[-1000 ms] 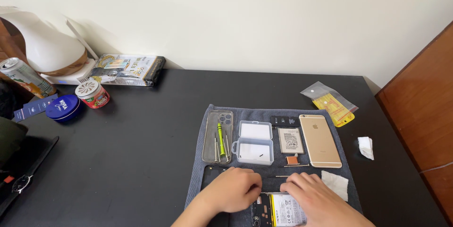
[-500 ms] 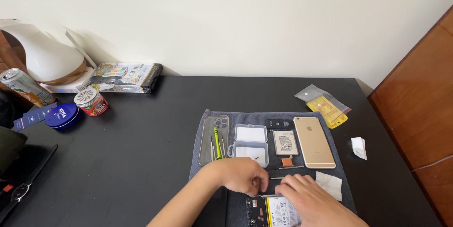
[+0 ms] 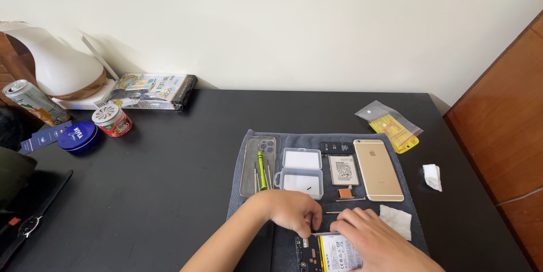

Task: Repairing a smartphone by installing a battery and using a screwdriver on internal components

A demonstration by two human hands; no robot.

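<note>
Nearest, an opened phone lies on the grey mat, back cover off, board and battery bared. The left hand pinches a thin metal tool at its top edge; the right hand presses flat on the battery, grasping nothing. Beyond the opened phone on the mat: a clear parts box, green screwdriver, gold phone. Disassembly looks midway; the battery remains seated.

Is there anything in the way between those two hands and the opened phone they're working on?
Nothing visible. Both the left hand and the right hand already rest on the opened phone at the near edge of the grey mat; the other parts lie farther back.
</note>
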